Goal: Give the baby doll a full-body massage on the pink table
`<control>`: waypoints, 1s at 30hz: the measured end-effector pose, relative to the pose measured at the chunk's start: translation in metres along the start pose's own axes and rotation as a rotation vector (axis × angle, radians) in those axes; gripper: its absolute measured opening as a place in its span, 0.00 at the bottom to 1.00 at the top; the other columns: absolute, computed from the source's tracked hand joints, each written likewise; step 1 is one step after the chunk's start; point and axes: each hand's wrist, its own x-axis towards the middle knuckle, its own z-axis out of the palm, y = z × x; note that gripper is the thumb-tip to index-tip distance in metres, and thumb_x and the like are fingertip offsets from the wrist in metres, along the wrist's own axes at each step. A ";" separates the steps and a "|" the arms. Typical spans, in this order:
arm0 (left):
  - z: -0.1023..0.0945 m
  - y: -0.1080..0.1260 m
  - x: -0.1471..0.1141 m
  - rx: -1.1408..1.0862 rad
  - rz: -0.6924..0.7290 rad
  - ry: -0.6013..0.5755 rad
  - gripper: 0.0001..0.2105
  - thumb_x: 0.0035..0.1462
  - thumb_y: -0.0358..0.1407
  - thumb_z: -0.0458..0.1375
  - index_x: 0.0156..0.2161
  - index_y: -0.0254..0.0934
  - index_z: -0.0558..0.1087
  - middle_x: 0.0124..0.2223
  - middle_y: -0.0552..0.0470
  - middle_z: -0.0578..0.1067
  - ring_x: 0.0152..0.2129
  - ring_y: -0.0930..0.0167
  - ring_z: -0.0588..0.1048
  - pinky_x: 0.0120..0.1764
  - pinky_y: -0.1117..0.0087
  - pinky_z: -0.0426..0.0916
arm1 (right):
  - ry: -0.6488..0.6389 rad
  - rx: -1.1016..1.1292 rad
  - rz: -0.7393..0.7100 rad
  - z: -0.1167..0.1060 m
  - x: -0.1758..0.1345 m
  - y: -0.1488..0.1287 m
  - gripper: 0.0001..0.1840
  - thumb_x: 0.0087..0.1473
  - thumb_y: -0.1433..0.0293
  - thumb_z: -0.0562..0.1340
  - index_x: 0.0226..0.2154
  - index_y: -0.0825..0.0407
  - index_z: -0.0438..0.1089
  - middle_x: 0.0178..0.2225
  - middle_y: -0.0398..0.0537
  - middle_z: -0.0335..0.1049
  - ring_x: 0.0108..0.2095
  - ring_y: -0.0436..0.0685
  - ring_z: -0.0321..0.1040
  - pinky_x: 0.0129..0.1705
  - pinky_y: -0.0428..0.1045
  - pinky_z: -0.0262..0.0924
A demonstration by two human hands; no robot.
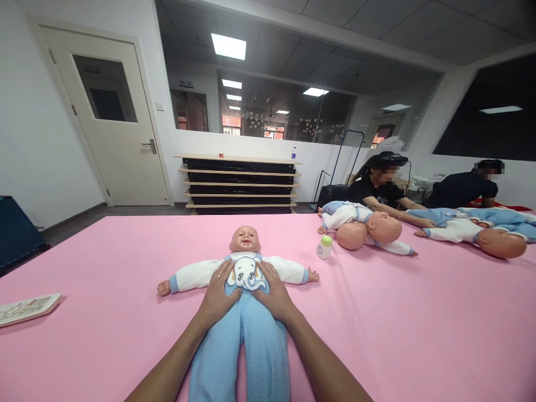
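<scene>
A baby doll [244, 329] lies on its back in front of me, its head away from me and its arms stretched out sideways. It wears a white and light blue outfit with an elephant face on the chest. My left hand [218, 293] rests flat on the left side of its torso, fingers extended toward the shoulder and thumb pointing inward. On the other side my right hand [274, 290] lies the same way, mirrored. The thumbs are apart near the doll's waist, and neither hand is closed around anything.
A pink-covered table [377, 335] bears everything. Right of the doll stands a small white bottle with a green cap [324, 247]. More dolls [352, 234] lie farther right, near two people at the far side. A flat printed box [29, 310] is at the left.
</scene>
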 end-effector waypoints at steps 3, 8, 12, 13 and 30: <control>0.000 0.000 0.000 0.000 0.004 0.000 0.33 0.51 0.33 0.56 0.64 0.40 0.58 0.67 0.46 0.56 0.65 0.60 0.53 0.65 0.50 0.49 | -0.011 -0.009 -0.006 0.000 0.000 0.000 0.41 0.48 0.69 0.62 0.64 0.43 0.52 0.67 0.45 0.47 0.68 0.61 0.38 0.68 0.64 0.35; 0.001 -0.004 -0.001 0.002 0.014 -0.010 0.35 0.48 0.30 0.56 0.64 0.41 0.57 0.67 0.46 0.55 0.65 0.60 0.52 0.65 0.50 0.48 | -0.018 -0.010 0.001 -0.001 -0.001 -0.002 0.46 0.44 0.72 0.64 0.65 0.43 0.50 0.67 0.44 0.46 0.68 0.61 0.37 0.69 0.63 0.35; 0.001 -0.004 0.000 -0.002 -0.001 -0.002 0.32 0.53 0.36 0.57 0.64 0.40 0.57 0.67 0.46 0.56 0.65 0.61 0.53 0.65 0.51 0.50 | -0.015 -0.001 -0.008 0.000 -0.001 0.001 0.40 0.50 0.67 0.62 0.65 0.43 0.51 0.67 0.45 0.46 0.68 0.60 0.38 0.68 0.64 0.34; 0.001 -0.004 0.000 -0.004 -0.003 -0.004 0.32 0.53 0.36 0.57 0.64 0.40 0.57 0.67 0.46 0.56 0.65 0.61 0.53 0.65 0.50 0.49 | -0.014 0.001 -0.008 0.000 -0.001 0.002 0.39 0.51 0.67 0.62 0.64 0.43 0.51 0.67 0.45 0.46 0.68 0.60 0.38 0.68 0.64 0.34; -0.001 -0.001 0.000 -0.002 -0.005 -0.017 0.32 0.53 0.36 0.57 0.64 0.40 0.58 0.67 0.46 0.56 0.65 0.62 0.52 0.65 0.51 0.49 | -0.005 -0.011 -0.006 0.001 0.000 0.003 0.41 0.49 0.66 0.63 0.64 0.43 0.53 0.67 0.45 0.47 0.68 0.61 0.39 0.68 0.65 0.37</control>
